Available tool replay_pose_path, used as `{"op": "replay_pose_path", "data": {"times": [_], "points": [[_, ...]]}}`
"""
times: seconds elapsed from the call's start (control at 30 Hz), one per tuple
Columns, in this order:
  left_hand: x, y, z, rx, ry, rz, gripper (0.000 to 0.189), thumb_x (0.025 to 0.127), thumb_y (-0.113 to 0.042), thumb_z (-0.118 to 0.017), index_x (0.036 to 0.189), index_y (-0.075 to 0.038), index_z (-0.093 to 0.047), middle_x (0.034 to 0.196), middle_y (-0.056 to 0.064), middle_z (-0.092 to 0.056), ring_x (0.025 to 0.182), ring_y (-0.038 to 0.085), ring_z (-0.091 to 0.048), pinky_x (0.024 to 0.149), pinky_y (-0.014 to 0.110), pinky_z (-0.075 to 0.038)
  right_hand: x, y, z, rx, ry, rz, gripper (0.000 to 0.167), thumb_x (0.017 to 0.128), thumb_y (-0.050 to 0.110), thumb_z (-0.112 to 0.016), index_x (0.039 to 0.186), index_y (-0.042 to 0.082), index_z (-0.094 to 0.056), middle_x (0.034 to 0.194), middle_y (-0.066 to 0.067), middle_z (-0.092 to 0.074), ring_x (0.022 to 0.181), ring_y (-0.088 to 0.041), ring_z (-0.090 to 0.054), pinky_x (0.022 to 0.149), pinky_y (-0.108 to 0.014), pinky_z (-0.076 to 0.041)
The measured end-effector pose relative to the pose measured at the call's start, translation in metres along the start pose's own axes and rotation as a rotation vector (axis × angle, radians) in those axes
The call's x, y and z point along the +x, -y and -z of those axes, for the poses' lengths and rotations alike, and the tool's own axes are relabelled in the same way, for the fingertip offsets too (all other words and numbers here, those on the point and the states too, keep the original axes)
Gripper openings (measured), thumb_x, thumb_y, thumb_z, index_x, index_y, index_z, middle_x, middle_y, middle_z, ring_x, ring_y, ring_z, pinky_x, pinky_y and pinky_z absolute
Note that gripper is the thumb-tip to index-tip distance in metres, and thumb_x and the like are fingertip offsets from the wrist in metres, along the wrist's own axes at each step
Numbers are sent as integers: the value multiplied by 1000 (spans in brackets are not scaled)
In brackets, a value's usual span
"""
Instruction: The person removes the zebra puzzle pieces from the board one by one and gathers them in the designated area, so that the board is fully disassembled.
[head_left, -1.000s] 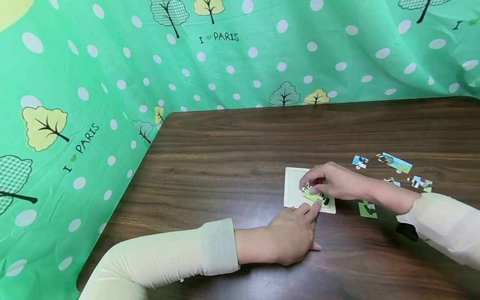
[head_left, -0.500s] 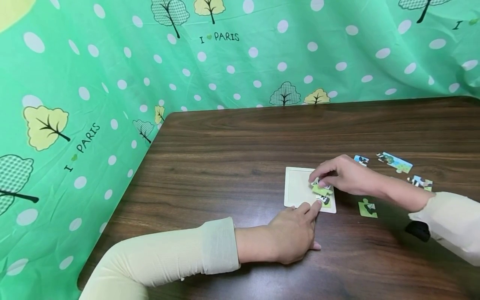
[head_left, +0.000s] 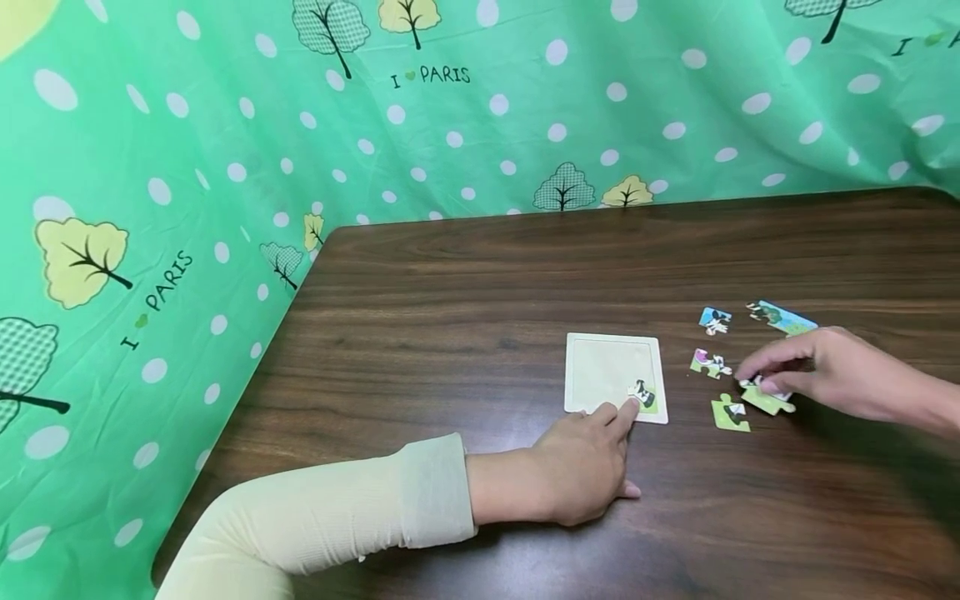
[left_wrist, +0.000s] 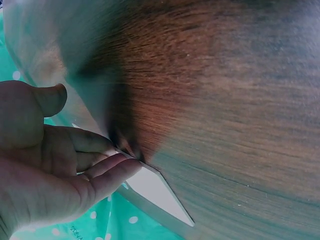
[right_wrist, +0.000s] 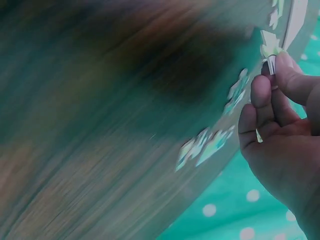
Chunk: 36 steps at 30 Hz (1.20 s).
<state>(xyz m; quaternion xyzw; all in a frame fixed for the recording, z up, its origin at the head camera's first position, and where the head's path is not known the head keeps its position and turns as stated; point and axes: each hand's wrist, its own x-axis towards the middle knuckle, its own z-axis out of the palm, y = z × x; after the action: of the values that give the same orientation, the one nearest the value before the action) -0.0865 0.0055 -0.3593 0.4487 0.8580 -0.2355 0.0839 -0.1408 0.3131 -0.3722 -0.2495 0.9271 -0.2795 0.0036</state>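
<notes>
A square cream puzzle tray (head_left: 603,367) lies on the table with one green, black and white puzzle piece (head_left: 643,394) in its near right corner. My left hand (head_left: 577,471) rests at the tray's near edge, its index fingertip right at that piece. In the left wrist view the left fingers (left_wrist: 112,175) are fairly straight against the tray's edge, thumb apart. Over to the right, my right hand (head_left: 851,375) pinches another green and white puzzle piece (head_left: 761,402) between thumb and fingers. The right wrist view shows this piece standing out past the fingertips.
Loose pieces lie right of the tray: a small blue one (head_left: 715,321), a long blue and green one (head_left: 783,318), one with pink (head_left: 707,362) and a green one (head_left: 730,412). A green dotted curtain (head_left: 450,167) hangs behind the dark wooden table (head_left: 420,333).
My right hand has lifted the held puzzle piece off the tray and carried it right, among the loose pieces. The left hand has stayed at the tray's near edge.
</notes>
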Motion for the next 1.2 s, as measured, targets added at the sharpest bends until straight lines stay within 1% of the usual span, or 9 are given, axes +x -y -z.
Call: {"op": "replay_pose_path", "data": {"times": [0.17, 0.33, 0.4, 0.43, 0.57, 0.63, 0.83, 0.9, 1.2], "points": [[0, 0, 0, -2, 0, 6, 64, 97, -62, -24, 136, -22, -55, 159, 1, -16, 113, 7, -37, 88, 19, -44, -15, -18, 4, -61, 6, 18, 36, 68, -8, -78, 87, 22, -75, 80, 20, -66, 63, 2, -52, 53, -12, -38], [0, -1, 0, -6, -2, 8, 64, 97, -63, -25, 137, -22, -55, 158, 1, -16, 112, 6, -37, 88, 18, -44, -16, -23, 1, -186, -29, 175, 43, 58, -8, -83, 83, 25, -73, 82, 23, -64, 66, 7, -53, 54, -9, -38], [-1, -1, 0, -10, 0, 7, 64, 97, -62, -25, 137, -22, -55, 159, 1, -15, 113, 6, -37, 89, 18, -44, -14, -23, 0, -234, -72, 282, 18, 74, 13, -80, 84, 27, -73, 83, 24, -62, 68, 8, -52, 56, -7, -37], [-1, -1, 0, -9, 3, 6, 64, 97, -62, -25, 137, -22, -54, 159, 1, -15, 113, 6, -37, 89, 18, -44, -12, -22, -1, -262, -94, 331, 4, 82, 25, -75, 84, 27, -73, 83, 25, -60, 69, 8, -51, 57, -7, -36], [-1, 0, 0, -5, 2, 5, 65, 97, -62, -25, 137, -21, -54, 158, 2, -16, 113, 7, -37, 87, 18, -44, -10, -19, -4, -318, -145, 441, 54, 94, 59, -28, 83, 29, -71, 85, 23, -53, 70, 6, -47, 57, -8, -32], [-1, 0, 0, -2, 0, 4, 65, 97, -62, -24, 137, -20, -54, 158, 2, -16, 113, 7, -37, 87, 19, -44, -10, -17, -4, -332, -148, 436, 55, 94, 60, -26, 83, 31, -70, 87, 21, -52, 71, 4, -46, 58, -9, -32], [0, 1, 0, -15, 10, 8, 66, 97, -63, -25, 140, -20, -51, 159, 1, -15, 116, 8, -37, 91, 20, -44, -1, -2, -9, -301, -137, 391, 12, 85, 38, -71, 91, 28, -72, 87, 23, -53, 73, 4, -46, 63, -10, -36], [0, 1, 0, -21, 11, 11, 66, 96, -63, -27, 140, -20, -51, 159, 0, -15, 116, 8, -37, 92, 20, -44, 6, 8, -16, -274, -139, 378, 27, 71, 17, -84, 96, 23, -73, 89, 21, -56, 75, 3, -49, 66, -12, -38], [-1, 2, -1, -40, -12, 21, 66, 95, -63, -31, 142, -19, -48, 153, 0, -22, 110, 6, -36, 82, 14, -44, 37, 56, -52, -198, -65, 310, 40, 72, 14, -83, 110, 12, -71, 99, 8, -60, 93, -11, -52, 81, -37, -38]]}}
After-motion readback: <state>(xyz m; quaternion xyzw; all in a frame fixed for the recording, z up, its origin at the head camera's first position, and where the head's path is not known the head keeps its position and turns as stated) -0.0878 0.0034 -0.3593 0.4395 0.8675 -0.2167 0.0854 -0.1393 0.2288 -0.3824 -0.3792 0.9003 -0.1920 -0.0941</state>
